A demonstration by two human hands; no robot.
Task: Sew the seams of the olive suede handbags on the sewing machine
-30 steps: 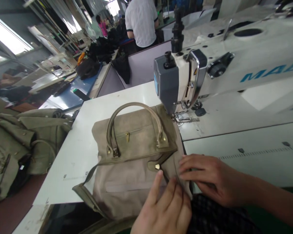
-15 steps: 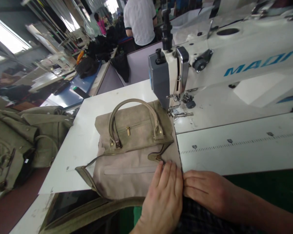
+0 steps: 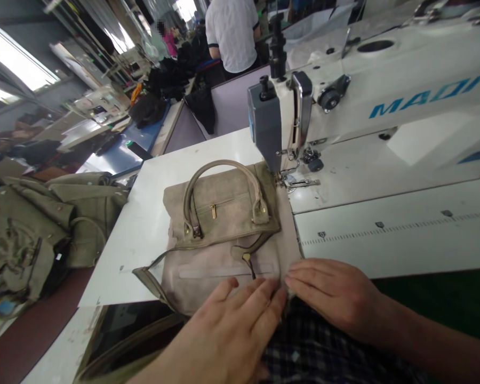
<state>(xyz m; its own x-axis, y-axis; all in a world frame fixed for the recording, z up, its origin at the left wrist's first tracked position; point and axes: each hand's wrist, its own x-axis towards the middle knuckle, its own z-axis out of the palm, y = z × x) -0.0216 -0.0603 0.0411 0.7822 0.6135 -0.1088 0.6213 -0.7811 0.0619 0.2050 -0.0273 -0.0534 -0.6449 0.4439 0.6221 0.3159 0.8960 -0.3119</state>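
Note:
An olive-beige handbag point(image 3: 228, 192) with a rounded handle and a brass zipper pull lies on the white sewing table. Its pale lining point(image 3: 212, 288) is spread towards me. My left hand point(image 3: 236, 325) rests flat on the lining near the front, fingers stretched out. At the lining's right edge, my right hand point(image 3: 328, 288) has its fingers together over the cloth; its thumb is hidden. The bag's far right edge reaches the presser foot point(image 3: 294, 182) of the sewing machine point(image 3: 282, 117). A small leather tab point(image 3: 244, 252) hangs from the open zipper by my left fingers.
A heap of olive bags point(image 3: 36, 229) is at the left beyond the table edge. The machine arm point(image 3: 408, 85) spans the right above a printed ruler point(image 3: 380, 229). Further back, a person in a white shirt point(image 3: 232, 37) stands facing away.
My left hand has slid left and towards me, its fingers spreading. My right hand has shifted slightly left, over the lining's edge. The leather tab has swung left, and the view has turned slightly.

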